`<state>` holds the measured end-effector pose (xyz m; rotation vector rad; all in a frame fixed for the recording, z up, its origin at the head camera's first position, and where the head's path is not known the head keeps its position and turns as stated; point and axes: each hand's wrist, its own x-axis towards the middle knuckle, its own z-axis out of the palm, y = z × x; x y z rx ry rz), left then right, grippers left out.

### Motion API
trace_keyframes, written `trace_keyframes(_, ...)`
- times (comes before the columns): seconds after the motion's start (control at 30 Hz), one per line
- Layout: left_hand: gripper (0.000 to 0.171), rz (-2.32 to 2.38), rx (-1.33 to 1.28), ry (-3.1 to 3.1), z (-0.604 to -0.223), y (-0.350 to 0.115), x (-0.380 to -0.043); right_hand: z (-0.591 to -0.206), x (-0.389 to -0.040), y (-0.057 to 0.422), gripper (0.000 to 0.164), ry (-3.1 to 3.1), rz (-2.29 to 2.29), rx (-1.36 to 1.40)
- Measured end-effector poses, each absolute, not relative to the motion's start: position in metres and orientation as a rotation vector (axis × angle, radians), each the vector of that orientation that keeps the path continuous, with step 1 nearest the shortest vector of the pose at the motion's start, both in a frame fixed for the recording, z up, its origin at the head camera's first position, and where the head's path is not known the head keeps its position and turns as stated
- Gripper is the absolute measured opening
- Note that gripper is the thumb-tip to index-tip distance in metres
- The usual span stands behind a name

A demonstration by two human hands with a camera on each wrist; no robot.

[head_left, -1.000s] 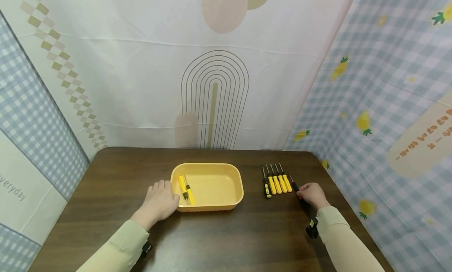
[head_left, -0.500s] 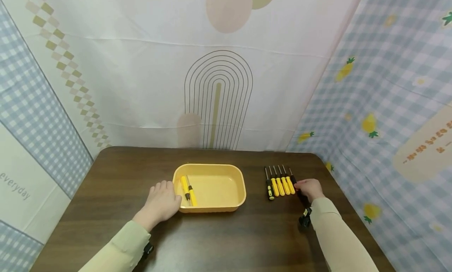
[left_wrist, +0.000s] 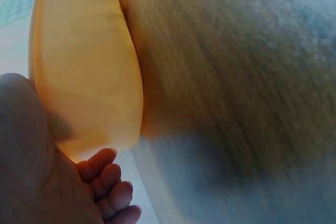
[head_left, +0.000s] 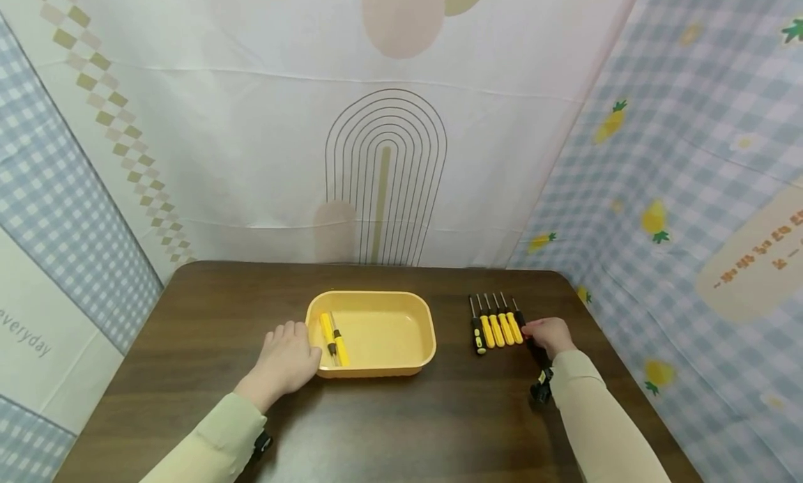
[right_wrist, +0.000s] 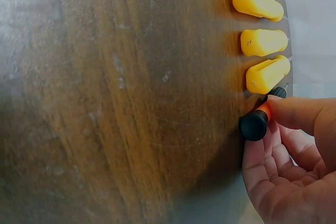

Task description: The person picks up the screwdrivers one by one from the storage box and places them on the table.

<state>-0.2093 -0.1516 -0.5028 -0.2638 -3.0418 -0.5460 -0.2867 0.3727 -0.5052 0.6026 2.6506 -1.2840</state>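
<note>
A shallow yellow plastic tray (head_left: 383,370) stands mid-table with two yellow-and-black screwdrivers (head_left: 335,340) lying at its left end. My left hand (head_left: 287,357) holds that end, its thumb and fingers around the corner; the left wrist view shows its fingertips (left_wrist: 113,182) curled by the tray wall (left_wrist: 89,77). To the right of the tray, my right hand (head_left: 551,335) pinches a black-and-orange screwdriver (right_wrist: 255,124) between thumb and fingers. This screwdriver lines up beside the rightmost of several yellow-handled screwdrivers (head_left: 500,328), shafts pointing to the back.
A screwdriver with a black-and-yellow handle (head_left: 479,336) makes the left end of the row. The dark wooden table (head_left: 401,427) ends at a white patterned cloth (head_left: 276,155) behind and a blue checked cloth (head_left: 659,155) on the right.
My right hand has shifted slightly left, bringing the black-and-orange screwdriver in beside the row. It has barely moved in the last half second. My left hand stays at the tray.
</note>
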Motion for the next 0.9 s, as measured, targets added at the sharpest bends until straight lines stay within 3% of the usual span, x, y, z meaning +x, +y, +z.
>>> trace_keyframes(0.4, 0.032, -0.522, -0.248, -3.061, -0.501, -0.149, -0.208, -0.504, -0.277, 0.372, 0.03, 2.656, -1.351, 0.596)
trace_keyframes(0.9, 0.031, -0.534, -0.273, -3.042, -0.501, -0.152, -0.208, -0.481, -0.267, 0.346, 0.059, 2.909, -1.289, 0.504)
